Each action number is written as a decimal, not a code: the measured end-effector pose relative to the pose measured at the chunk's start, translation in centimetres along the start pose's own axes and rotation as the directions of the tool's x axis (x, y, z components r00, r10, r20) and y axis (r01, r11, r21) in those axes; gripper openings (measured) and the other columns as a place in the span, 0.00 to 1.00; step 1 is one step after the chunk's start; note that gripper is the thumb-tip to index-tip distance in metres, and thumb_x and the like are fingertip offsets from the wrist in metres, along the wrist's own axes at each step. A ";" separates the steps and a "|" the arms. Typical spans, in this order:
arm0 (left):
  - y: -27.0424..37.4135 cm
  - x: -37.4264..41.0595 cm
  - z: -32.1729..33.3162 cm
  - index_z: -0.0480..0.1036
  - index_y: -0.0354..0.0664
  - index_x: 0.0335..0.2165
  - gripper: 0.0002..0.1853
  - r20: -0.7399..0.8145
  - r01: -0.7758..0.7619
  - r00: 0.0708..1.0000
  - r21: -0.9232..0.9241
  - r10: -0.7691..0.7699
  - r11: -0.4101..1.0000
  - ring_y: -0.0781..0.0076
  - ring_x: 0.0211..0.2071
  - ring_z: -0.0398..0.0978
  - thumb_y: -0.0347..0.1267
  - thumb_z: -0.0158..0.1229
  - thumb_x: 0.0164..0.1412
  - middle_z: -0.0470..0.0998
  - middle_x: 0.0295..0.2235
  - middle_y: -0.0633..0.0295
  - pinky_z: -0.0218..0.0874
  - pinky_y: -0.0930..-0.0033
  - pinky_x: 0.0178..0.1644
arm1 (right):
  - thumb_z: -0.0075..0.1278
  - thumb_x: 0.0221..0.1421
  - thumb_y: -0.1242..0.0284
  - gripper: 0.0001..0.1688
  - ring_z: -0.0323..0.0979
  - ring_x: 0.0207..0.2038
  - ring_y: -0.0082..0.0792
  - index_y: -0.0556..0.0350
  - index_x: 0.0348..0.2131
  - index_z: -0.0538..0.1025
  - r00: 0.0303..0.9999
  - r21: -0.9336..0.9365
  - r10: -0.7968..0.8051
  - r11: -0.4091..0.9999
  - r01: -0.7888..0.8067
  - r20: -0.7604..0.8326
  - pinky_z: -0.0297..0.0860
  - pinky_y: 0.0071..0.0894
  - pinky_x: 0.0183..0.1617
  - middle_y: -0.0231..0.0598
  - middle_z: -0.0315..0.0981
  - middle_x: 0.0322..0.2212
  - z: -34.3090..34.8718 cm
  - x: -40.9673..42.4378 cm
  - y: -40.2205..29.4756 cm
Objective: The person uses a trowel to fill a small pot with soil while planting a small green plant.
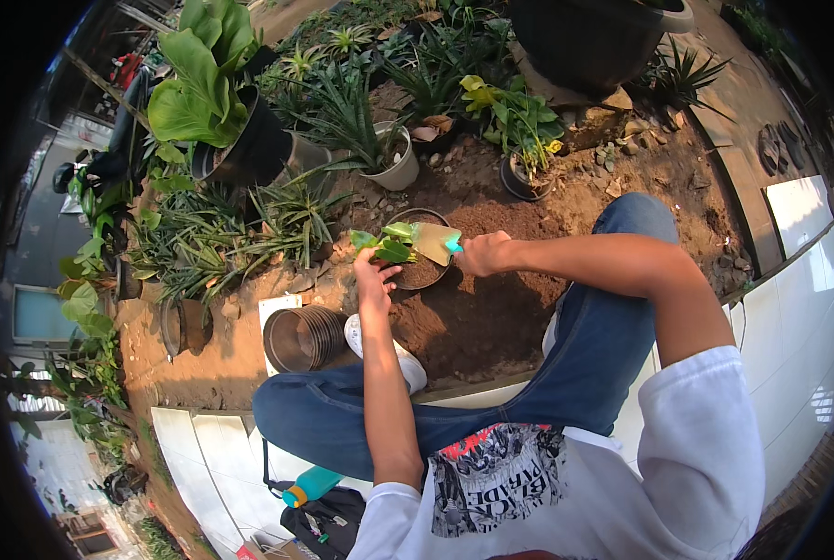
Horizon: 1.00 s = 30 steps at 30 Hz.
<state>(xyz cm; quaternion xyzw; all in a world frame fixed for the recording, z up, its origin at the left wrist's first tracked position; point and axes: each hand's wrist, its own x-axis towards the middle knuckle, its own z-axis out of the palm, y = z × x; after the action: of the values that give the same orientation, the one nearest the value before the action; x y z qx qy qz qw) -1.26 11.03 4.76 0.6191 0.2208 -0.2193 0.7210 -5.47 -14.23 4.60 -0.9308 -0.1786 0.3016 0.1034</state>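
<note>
My right hand (485, 253) is closed round the turquoise handle of a garden trowel (436, 241), whose soil-stained blade lies over a round dark pot (422, 285) partly filled with soil. At the pot's left side, my left hand (375, 278) is by a small leafy plant (394, 245) with green leaves. Its fingers are partly spread below the leaves; whether they grip a stem cannot be made out. The blade touches or overlaps the plant's right leaves. Loose dark soil (452, 336) lies on the ground around the pot, between my feet.
A stack of dark plastic pots (303, 337) stands left of my shoe. Beyond the soil are a white pot (397, 164) with a spiky plant, a small black pot (525, 183) and a large black planter (588, 49). A turquoise bottle (313, 484) and a black bag (327, 521) lie by my left knee.
</note>
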 end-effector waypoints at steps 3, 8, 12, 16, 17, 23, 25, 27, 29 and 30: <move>0.2 -0.1 -0.6 0.69 0.44 0.42 0.19 -0.063 -0.001 0.998 0.063 0.005 0.998 0.69 0.33 0.75 0.44 0.50 0.56 0.76 0.42 0.60 0.58 0.68 0.27 | 0.35 0.68 0.54 0.33 0.74 0.53 0.57 0.64 0.52 0.75 0.979 0.301 0.200 0.933 -0.200 0.031 0.68 0.55 0.56 0.57 0.77 0.47 -4.5 -0.5 -1.3; -0.4 1.3 -2.7 0.70 0.35 0.47 0.27 -0.014 -0.175 0.976 0.548 0.218 0.818 0.54 0.38 0.78 0.29 0.60 0.45 0.80 0.38 0.54 0.67 0.61 0.37 | 0.36 0.67 0.51 0.36 0.74 0.52 0.57 0.67 0.49 0.76 0.967 0.395 0.245 0.897 -0.199 -0.070 0.67 0.55 0.57 0.58 0.76 0.48 -8.9 -1.2 1.4; -2.6 3.5 -5.8 0.73 0.45 0.53 0.34 0.333 -0.482 0.836 0.825 0.436 0.296 0.46 0.50 0.75 0.39 0.71 0.45 0.79 0.48 0.49 0.66 0.51 0.51 | 0.35 0.67 0.50 0.37 0.74 0.51 0.58 0.68 0.48 0.76 0.970 0.403 0.212 0.904 -0.146 -0.123 0.67 0.53 0.55 0.58 0.77 0.48 -11.2 -2.4 0.9; -1.5 1.6 0.7 0.73 0.45 0.53 0.37 0.291 -0.292 0.878 0.955 0.379 -0.057 0.47 0.49 0.76 0.45 0.73 0.45 0.80 0.46 0.46 0.65 0.49 0.54 | 0.39 0.61 0.57 0.29 0.78 0.45 0.51 0.63 0.45 0.79 0.962 0.381 0.270 0.894 -0.235 -0.039 0.71 0.51 0.48 0.52 0.79 0.43 -11.0 -2.2 2.9; -1.4 2.0 1.4 0.73 0.45 0.53 0.37 0.224 -0.200 0.891 0.975 0.395 -0.099 0.47 0.49 0.76 0.45 0.73 0.46 0.80 0.45 0.46 0.66 0.49 0.54 | 0.40 0.58 0.61 0.26 0.79 0.43 0.48 0.60 0.45 0.80 0.962 0.354 0.272 0.901 -0.252 -0.007 0.72 0.50 0.45 0.49 0.80 0.41 -11.2 -2.2 2.6; 0.9 5.4 2.9 0.73 0.42 0.52 0.31 0.161 -0.194 0.935 0.978 0.317 0.074 0.46 0.50 0.77 0.39 0.69 0.51 0.79 0.46 0.44 0.68 0.50 0.52 | 0.44 0.56 0.63 0.25 0.79 0.42 0.46 0.62 0.43 0.80 0.965 0.284 0.263 0.923 -0.259 0.024 0.71 0.48 0.44 0.49 0.81 0.38 -11.5 -3.2 2.4; 1.4 7.0 3.2 0.73 0.41 0.52 0.28 0.205 -0.226 0.954 0.971 0.221 0.072 0.46 0.51 0.76 0.35 0.68 0.51 0.79 0.46 0.44 0.68 0.51 0.53 | 0.43 0.58 0.62 0.25 0.78 0.37 0.47 0.66 0.40 0.81 0.967 0.208 0.237 0.945 -0.251 0.088 0.71 0.48 0.41 0.51 0.80 0.35 -12.0 -4.2 2.5; 1.7 8.2 3.4 0.74 0.40 0.51 0.26 0.306 -0.325 0.936 0.941 0.176 0.095 0.45 0.52 0.76 0.29 0.64 0.51 0.79 0.47 0.44 0.68 0.52 0.53 | 0.43 0.57 0.62 0.25 0.77 0.33 0.45 0.67 0.38 0.81 0.962 0.163 0.204 0.959 -0.234 0.180 0.70 0.47 0.38 0.50 0.79 0.31 -12.6 -5.2 2.2; 1.7 10.5 0.6 0.74 0.40 0.51 0.25 0.451 -0.479 0.874 0.863 0.181 0.160 0.45 0.52 0.76 0.28 0.63 0.51 0.79 0.47 0.43 0.68 0.52 0.53 | 0.43 0.55 0.65 0.24 0.75 0.29 0.42 0.67 0.37 0.82 0.949 0.141 0.135 0.973 -0.181 0.285 0.69 0.45 0.34 0.46 0.78 0.28 -13.2 -6.0 0.7; 1.7 12.9 -2.7 0.71 0.37 0.52 0.27 0.408 -0.416 0.909 0.898 0.083 0.140 0.43 0.53 0.74 0.29 0.62 0.52 0.77 0.49 0.40 0.66 0.52 0.55 | 0.43 0.55 0.64 0.24 0.75 0.28 0.42 0.66 0.37 0.82 0.945 0.143 0.087 0.980 -0.138 0.315 0.69 0.45 0.33 0.45 0.78 0.26 -13.5 -6.2 -0.9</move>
<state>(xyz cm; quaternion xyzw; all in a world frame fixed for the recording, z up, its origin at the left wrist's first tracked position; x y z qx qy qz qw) 10.03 13.36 -1.91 0.9256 -0.1735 -0.2634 0.2094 -2.27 -17.00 18.90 -0.8697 -0.1138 0.4616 0.1329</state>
